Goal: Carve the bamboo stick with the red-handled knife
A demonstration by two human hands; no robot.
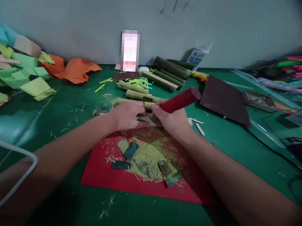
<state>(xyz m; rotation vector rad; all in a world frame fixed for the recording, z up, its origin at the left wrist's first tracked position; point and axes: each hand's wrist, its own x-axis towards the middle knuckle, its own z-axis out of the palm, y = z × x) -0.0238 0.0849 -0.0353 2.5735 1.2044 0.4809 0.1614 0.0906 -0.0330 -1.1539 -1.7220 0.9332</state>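
Observation:
My right hand (173, 121) is closed around a tool with a thick round red handle (182, 99). The handle slants up to the right, and its working end is hidden by my fingers. Close by on the left, my left hand (128, 117) grips a pale split bamboo piece (154, 121) that lies crosswise beneath both hands. Under it is a red sheet (104, 178) strewn with fine shavings and several dark scraps (130, 150). Just beyond my fingers rests a cut bamboo tube (139, 95) with a notch in it.
Several bamboo lengths (171, 67) are heaped against the wall, beside a lit phone (130, 51) standing upright. Crumpled paper (77, 68) piles up at left. At right are a dark brown board (225, 100), a small tray (259, 99) and a black cable (273, 148). A white cord (34, 159) loops over my left forearm.

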